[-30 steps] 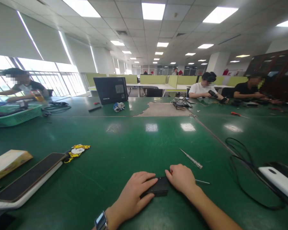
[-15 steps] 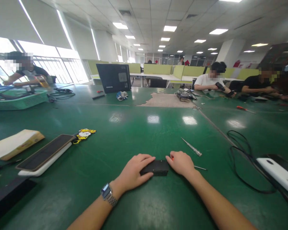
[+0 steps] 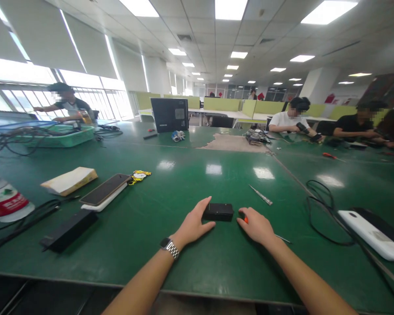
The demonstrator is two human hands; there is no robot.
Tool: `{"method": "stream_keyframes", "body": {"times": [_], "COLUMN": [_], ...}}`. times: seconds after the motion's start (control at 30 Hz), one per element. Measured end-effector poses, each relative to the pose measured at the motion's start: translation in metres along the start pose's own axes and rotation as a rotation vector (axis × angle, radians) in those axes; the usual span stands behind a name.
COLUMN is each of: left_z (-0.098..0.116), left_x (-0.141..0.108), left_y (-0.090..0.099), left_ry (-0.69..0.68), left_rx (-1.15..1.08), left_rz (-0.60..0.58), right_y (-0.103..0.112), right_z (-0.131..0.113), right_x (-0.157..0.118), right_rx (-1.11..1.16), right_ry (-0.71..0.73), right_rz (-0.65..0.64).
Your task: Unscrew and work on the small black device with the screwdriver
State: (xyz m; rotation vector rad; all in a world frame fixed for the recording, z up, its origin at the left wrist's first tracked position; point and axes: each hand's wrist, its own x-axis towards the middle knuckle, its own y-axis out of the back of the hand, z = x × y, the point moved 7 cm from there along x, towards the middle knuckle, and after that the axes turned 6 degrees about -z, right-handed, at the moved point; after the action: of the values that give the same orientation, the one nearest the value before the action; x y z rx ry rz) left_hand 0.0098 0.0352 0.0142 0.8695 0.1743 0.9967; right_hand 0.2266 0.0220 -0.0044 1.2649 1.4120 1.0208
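A small black box [image 3: 219, 211] lies flat on the green tabletop in front of me. My left hand [image 3: 195, 224] is at its left end, thumb and fingers spread apart; the thumb lies clear of the box's near side, and I cannot tell whether the fingers touch it. Just right of the box, my right hand [image 3: 256, 224] curls round a screwdriver with an orange handle [image 3: 246, 219], most of which is hidden by the palm. Its metal shaft [image 3: 284, 239] sticks out beyond the wrist. A second, clear-handled screwdriver [image 3: 261, 195] lies farther off to the right.
To the left are another black box [image 3: 70, 229], a phone [image 3: 105, 189] on a white device, a tissue pack [image 3: 70, 180] and a bottle [image 3: 6, 199]. A white device [image 3: 369, 234] and a black cable [image 3: 326, 232] lie right. Co-workers sit at the far side.
My left hand has loosened from the box, its thumb moving away from the near side. The right hand keeps the screwdriver, slightly farther from the box. The view has shifted, showing the table's front edge.
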Motion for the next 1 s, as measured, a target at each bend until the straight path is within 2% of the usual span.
{"method": "stream_keyframes", "body": {"times": [0.2,0.33,0.53,0.63,0.8,1.0], "left_z": [-0.002,-0.002,-0.004,-0.006,-0.014,-0.015], "left_x": [0.001,-0.001,0.000,0.002,0.005,0.007], "left_y": [-0.010,-0.015,-0.013,-0.015,-0.019,-0.020], "left_ry": [0.087,0.083,0.043,0.034,0.098,0.140], "left_rx": [0.015,0.077,0.105,0.120,0.192,0.290], "left_rz": [0.120,0.108,0.089,0.085,0.121,0.132], "right_y": [0.003,0.007,0.012,0.012,0.010,0.013], "right_z": [0.011,0.011,0.003,0.002,-0.001,-0.004], "right_x": [-0.028,-0.020,-0.003,-0.002,-0.006,-0.007], "right_rx": [-0.064,-0.084,-0.101,-0.108,-0.120,-0.101], "right_ry": [-0.065,-0.126,-0.118,-0.153,-0.213,-0.221], "right_rz": [0.038,0.020,0.001,0.007,0.040,0.061]}}
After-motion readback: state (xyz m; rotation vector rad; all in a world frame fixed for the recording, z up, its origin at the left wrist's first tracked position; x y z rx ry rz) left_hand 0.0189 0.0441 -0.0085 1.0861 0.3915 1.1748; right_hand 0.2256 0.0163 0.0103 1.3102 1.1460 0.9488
